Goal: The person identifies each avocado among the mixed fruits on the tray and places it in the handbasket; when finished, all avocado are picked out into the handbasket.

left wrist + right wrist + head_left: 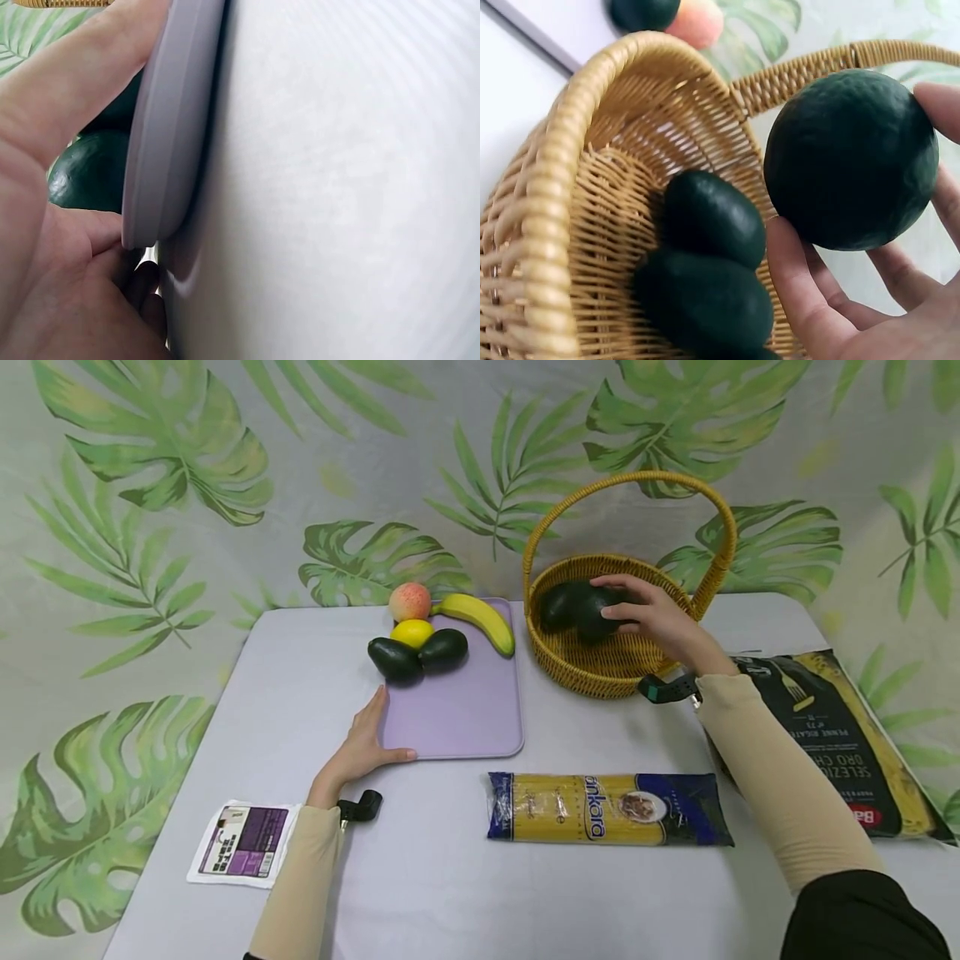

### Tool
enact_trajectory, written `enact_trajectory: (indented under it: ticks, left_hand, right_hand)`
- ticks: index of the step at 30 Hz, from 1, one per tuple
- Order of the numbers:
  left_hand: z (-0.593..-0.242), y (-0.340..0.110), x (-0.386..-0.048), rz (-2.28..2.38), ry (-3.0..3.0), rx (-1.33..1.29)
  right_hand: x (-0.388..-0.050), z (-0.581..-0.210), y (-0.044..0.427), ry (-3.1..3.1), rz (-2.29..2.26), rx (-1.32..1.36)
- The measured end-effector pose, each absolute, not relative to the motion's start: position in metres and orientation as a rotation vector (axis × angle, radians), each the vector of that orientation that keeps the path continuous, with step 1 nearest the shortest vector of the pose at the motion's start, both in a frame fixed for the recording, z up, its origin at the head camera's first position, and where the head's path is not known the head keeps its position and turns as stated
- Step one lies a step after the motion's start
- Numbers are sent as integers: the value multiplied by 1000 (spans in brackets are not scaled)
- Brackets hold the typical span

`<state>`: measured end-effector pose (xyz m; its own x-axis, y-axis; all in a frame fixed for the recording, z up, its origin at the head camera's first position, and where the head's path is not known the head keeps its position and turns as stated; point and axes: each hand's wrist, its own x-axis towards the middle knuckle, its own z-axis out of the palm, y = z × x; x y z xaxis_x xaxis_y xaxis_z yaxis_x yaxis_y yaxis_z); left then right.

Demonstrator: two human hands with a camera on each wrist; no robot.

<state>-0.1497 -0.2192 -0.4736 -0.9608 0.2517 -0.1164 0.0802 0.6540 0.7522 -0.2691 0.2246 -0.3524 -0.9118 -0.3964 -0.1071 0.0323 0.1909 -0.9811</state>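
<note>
My right hand (651, 620) grips a dark green avocado (851, 160) above the wicker basket (573, 679). In the right wrist view, fingers and thumb lie around it, and other avocados (714, 217) lie inside the basket. With thumb and fingers spread, my left hand (363, 743) touches the front left corner of a light purple tray (465, 718). On the tray's back part are two avocados (444, 650), a yellow lemon (412, 632), a peach (410, 602) and a banana (480, 618). The left wrist view shows the tray's side (172, 127) against the hand.
A pasta pack (600, 808) lies in front of the tray and basket. To the right, under my right forearm, is a large black and yellow penne bag (832, 735). A white and purple packet (243, 843) lies beside my left forearm. The basket's tall handle (637, 481) arches upward.
</note>
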Motion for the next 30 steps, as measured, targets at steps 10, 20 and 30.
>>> enact_trajectory:
  ticks: [10, 20, 30]
  left_hand:
    - [-473, -219, -150, 1189, 2668, 294]
    - [-472, -221, -150, 1177, 2665, 294]
    - [-473, -220, -150, 1171, 2671, 302]
  right_hand:
    - [-270, -363, 230, 2191, -1679, -298]
    - [-265, -384, 207, 2297, -1378, -378]
    - [-266, -389, 192, 2345, -1258, -381]
